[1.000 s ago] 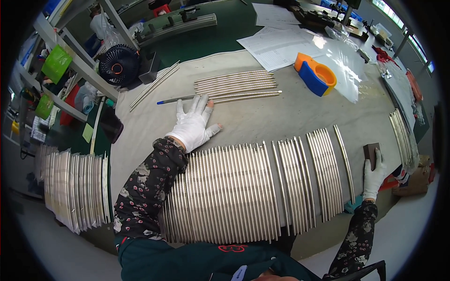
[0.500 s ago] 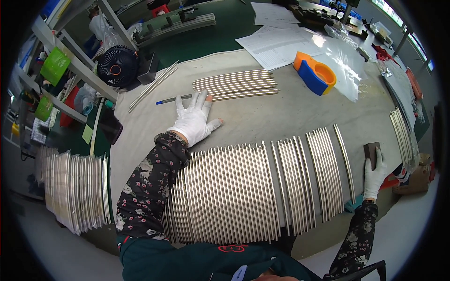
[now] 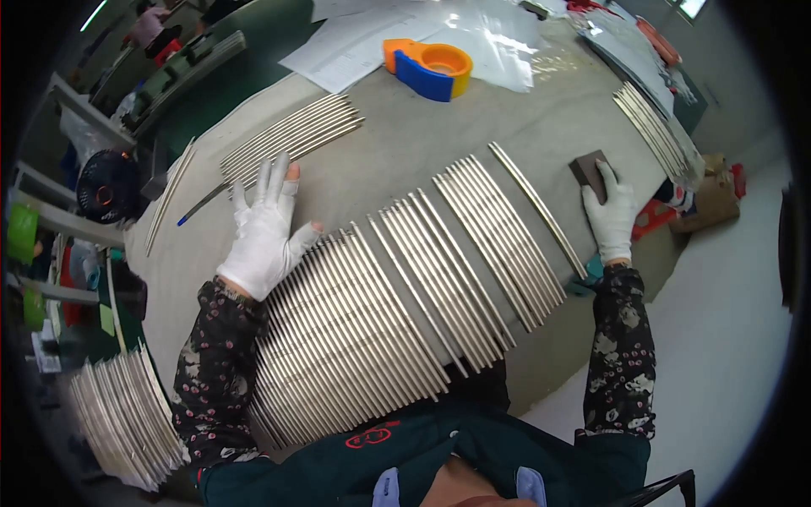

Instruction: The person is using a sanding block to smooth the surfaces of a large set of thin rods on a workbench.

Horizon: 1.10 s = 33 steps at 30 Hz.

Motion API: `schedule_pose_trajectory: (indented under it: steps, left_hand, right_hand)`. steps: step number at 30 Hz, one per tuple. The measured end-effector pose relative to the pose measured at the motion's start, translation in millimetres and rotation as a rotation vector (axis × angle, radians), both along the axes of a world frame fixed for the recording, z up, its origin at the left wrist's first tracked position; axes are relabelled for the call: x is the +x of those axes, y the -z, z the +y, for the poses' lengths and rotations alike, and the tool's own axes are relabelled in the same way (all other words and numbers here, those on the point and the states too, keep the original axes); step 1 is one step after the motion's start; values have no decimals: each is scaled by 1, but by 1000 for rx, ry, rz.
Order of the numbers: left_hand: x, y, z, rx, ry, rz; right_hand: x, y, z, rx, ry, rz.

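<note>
My left hand (image 3: 263, 232), in a white glove with some bare fingertips, is open with its fingers spread. It holds nothing and lies between the far group of thin metal rods (image 3: 291, 131) and the wide row of metal rods (image 3: 346, 325) nearest me. A blue-tipped pen (image 3: 201, 204) lies just beyond its fingers. At the right, my gloved right hand (image 3: 612, 215) grips a small dark brown block (image 3: 587, 171) on the table. Left of that hand lie a single rod (image 3: 538, 209) and two smaller rod groups, a right one (image 3: 500, 241) and a left one (image 3: 443, 283).
An orange and blue tape dispenser (image 3: 428, 68) stands at the back beside paper sheets (image 3: 338, 51) and clear plastic film (image 3: 498, 42). More rods (image 3: 650, 131) lie at the far right. Wrapped rods (image 3: 127, 418) lie at the lower left, below a black fan (image 3: 108, 186).
The view has turned, so the table appears rotated. My left hand has drawn back from the far rods towards the wide row. My right hand stays on the block.
</note>
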State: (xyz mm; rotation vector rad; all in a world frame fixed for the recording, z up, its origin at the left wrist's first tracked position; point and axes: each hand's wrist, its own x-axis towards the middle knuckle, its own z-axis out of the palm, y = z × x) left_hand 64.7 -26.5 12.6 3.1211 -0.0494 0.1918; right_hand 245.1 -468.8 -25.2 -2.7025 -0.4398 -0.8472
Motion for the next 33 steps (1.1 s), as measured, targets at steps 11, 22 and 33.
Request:
schedule_pose_trajectory:
  steps: [11,22,33]
  left_hand:
    - [32,-12,-148,-222,702,215]
    - [45,3,-207,-267,730,210]
    - [57,12,-219,-208,748,130]
  right_hand:
    - [-6,-1,-3,-13,95,9]
    - [-6,-2,-2,20,96,29]
    - [-4,3,-4,21,108,41]
